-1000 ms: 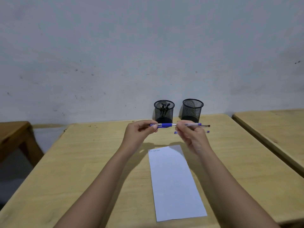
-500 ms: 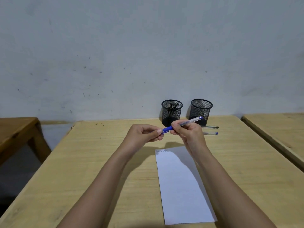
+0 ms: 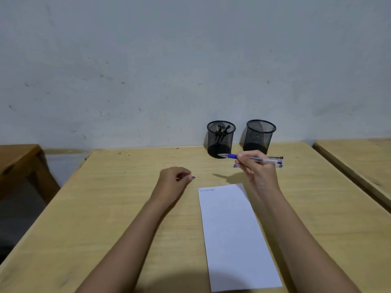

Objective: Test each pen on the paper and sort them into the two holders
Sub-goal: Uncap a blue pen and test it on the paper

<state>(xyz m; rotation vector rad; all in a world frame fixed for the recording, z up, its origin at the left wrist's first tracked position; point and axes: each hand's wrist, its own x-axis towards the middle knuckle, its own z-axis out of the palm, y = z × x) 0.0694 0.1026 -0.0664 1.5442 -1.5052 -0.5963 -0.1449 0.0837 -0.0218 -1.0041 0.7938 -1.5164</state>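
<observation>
Cap just pulled off: left hand [image 3: 172, 180] closed around cap [image 3: 193, 177], right hand [image 3: 257, 168] grips bared pen [image 3: 249, 158]. Paper [image 3: 232, 235] below right hand; scribble test next.

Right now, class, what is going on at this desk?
A person is testing pens. The right hand holds an uncapped blue pen above the desk, tip pointing left. The left hand rests on the desk with the pen's blue cap in its fingers. The paper carries a few scribbles at its top edge. The left holder holds some dark pens; the right holder looks empty. More pens lie before it.
</observation>
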